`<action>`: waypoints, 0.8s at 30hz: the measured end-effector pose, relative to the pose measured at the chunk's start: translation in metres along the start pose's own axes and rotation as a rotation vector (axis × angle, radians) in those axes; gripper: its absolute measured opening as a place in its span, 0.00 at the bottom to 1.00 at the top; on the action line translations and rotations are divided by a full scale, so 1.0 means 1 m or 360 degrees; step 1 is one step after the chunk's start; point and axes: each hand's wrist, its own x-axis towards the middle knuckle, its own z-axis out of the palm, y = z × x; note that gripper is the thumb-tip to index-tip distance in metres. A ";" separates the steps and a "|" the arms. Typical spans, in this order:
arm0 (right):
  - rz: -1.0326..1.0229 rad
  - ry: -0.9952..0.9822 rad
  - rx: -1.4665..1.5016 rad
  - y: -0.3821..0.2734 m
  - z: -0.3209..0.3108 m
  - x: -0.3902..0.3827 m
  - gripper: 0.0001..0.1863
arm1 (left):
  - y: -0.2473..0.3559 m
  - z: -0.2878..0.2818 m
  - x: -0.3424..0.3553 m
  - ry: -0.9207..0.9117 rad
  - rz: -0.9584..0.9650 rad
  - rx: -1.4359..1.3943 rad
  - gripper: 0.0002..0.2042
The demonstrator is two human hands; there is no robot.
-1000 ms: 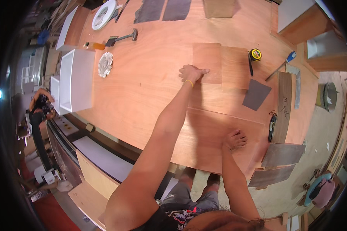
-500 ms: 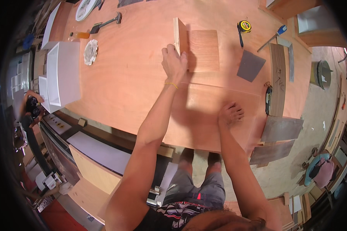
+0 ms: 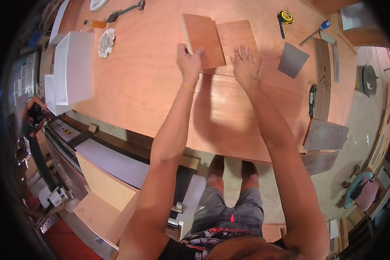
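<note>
A thick rectangular wooden board is tilted over the bench, and my left hand grips its near left edge. To its right a thinner square wooden panel lies on the work surface, partly covered by my right hand. That hand is spread palm down on the panel's near edge and holds nothing. A larger flat wooden panel lies nearer me, under my forearms.
To the right are a grey sandpaper sheet, a tape measure, a blue-handled tool, a utility knife and a dark plank. At the left lie a hammer, a crumpled cloth and white boxes. A person works far left.
My left hand has tipped the upright board so its broad face shows. My right hand has moved forward from the near panel onto the square panel. The whole view has shifted slightly.
</note>
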 end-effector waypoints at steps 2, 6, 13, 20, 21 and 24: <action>0.0033 -0.0251 0.0028 -0.022 -0.005 -0.004 0.30 | 0.003 -0.049 -0.009 0.0256 0.0225 -0.0383 0.16; -0.0020 -0.0339 -0.0135 -0.001 -0.001 0.003 0.31 | 0.041 -0.119 -0.072 0.0124 -0.0063 -0.1067 0.19; -0.0045 0.0181 0.0523 0.053 -0.014 -0.021 0.28 | -0.032 -0.102 -0.257 0.0056 -0.0827 -0.1185 0.17; 0.0797 0.0316 0.0945 0.091 -0.023 -0.218 0.16 | -0.085 0.004 -0.385 0.0021 -0.1018 -0.1282 0.17; 0.0744 0.0371 0.0909 0.101 -0.020 -0.226 0.15 | -0.079 0.010 -0.384 -0.0111 -0.1173 -0.1235 0.18; 0.0638 0.0386 0.0878 0.112 -0.016 -0.267 0.12 | -0.120 0.010 -0.414 -0.0278 -0.1210 -0.0717 0.21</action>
